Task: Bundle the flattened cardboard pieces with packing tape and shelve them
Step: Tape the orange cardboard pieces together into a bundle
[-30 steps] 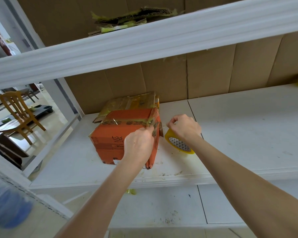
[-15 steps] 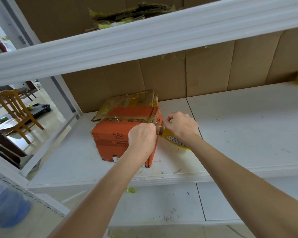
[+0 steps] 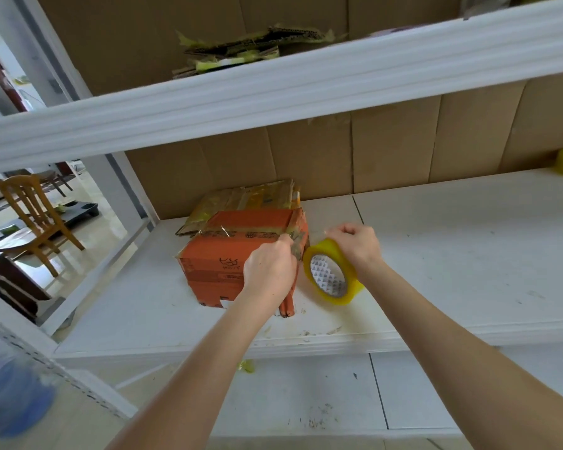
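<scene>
White shelf [image 3: 452, 254], middle tier, brown card backing behind. On it, left of centre, the orange cardboard bundle [image 3: 221, 258] lies flat with a tape band across its top. A second taped stack [image 3: 251, 201] lies just behind, touching it.

Just right of the bundle, the yellow tape roll [image 3: 333, 277] is tilted on edge. We cannot tell whether its lower rim touches the board. The right hand [image 3: 359, 246] curls over the roll's top rim and grips it. The left hand [image 3: 268, 276] is bunched at the bundle's upper right edge, fingertips pinching the tape end [image 3: 295, 240] against the card.

Our judgement: the wrap is mid-pass. To do it well, we would hold the left pinch firm on that edge. Then draw the roll away taut and level before carrying it round, leaving no slack, so the band lies flat and the pieces cannot slide.
</scene>
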A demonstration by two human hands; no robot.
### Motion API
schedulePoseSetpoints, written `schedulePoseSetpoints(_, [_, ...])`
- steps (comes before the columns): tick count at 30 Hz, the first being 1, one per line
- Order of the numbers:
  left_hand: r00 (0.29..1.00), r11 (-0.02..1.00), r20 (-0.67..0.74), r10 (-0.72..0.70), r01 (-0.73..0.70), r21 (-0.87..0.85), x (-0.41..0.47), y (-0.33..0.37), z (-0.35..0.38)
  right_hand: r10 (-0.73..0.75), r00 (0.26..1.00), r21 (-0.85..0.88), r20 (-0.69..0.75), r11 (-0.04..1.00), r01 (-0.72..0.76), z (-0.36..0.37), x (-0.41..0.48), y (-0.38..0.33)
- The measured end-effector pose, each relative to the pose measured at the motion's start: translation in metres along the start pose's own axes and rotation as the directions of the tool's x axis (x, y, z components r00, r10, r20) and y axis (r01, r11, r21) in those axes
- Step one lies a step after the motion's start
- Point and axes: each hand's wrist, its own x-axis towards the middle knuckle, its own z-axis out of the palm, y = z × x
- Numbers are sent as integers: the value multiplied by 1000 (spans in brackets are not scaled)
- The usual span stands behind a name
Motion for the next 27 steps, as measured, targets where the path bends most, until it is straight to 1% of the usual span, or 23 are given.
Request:
schedulePoseSetpoints(2, [1000, 999, 0, 0, 0, 55, 0, 0, 2, -1, 998, 20, 63, 1000, 0, 2, -4, 3])
schedulePoseSetpoints(3, [1000, 996, -2, -7, 7, 86, 1, -1, 2, -5, 998, 13, 70, 1000, 4, 1, -5, 3])
schedulePoseSetpoints(5, [1000, 993, 2, -28, 27, 118, 4, -8, -1, -8, 1000, -22, 30, 1000, 9, -6, -4, 1])
schedulePoseSetpoints(8, [1000, 999, 12, -12, 12, 33, 3, -15, -4, -35, 999, -110, -30, 993, 31, -20, -1, -2])
schedulePoseSetpoints(11, [993, 995, -99, 62, -69, -74, -7, -12, -4, -58, 998, -127, -14, 990, 56, -18, -3, -1])
schedulePoseSetpoints(13, [981, 981, -183, 63, -95, -170, -10, -15, -5, -54, 998, -133, -19, 990, 51, -10, -4, 0])
schedulePoseSetpoints(15, [962, 956, -272, -17, -64, -286, -8, -28, -12, -43, 998, -148, -51, 988, 35, -1, -5, 2])
schedulePoseSetpoints(17, [918, 932, -370, -141, -2, -362, -5, -53, -21, -42, 996, -154, -76, 988, 30, 10, -5, 4])
schedulePoseSetpoints(19, [868, 894, -423, -261, 52, -445, -3, -88, -27, -34, 995, -164, -97, 986, 18, 21, -5, 5])
schedulePoseSetpoints(20, [845, 861, -423, -326, 81, -501, -2, -108, -28, -29, 994, -167, -110, 986, 10, 27, -4, 5])
schedulePoseSetpoints(22, [794, 767, -378, -476, 165, -620, 1, -148, -28, -10, 990, -162, -138, 987, -13, 37, -3, 5])
schedulePoseSetpoints(24, [723, 676, -330, -607, 252, -692, 4, -189, -24, 10, 984, -161, -176, 986, -38, 48, -2, 4])
schedulePoseSetpoints(25, [697, 650, -301, -651, 306, -696, 6, -208, -19, 15, 981, -157, -196, 986, -47, 53, -1, 4])
schedulePoseSetpoints(26, [686, 635, -259, -681, 376, -674, 7, -224, -13, 20, 977, -152, -214, 987, -53, 57, 0, 4])
schedulePoseSetpoints(27, [690, 629, -201, -695, 448, -635, 8, -239, -4, 24, 972, -146, -232, 987, -59, 62, 0, 4])
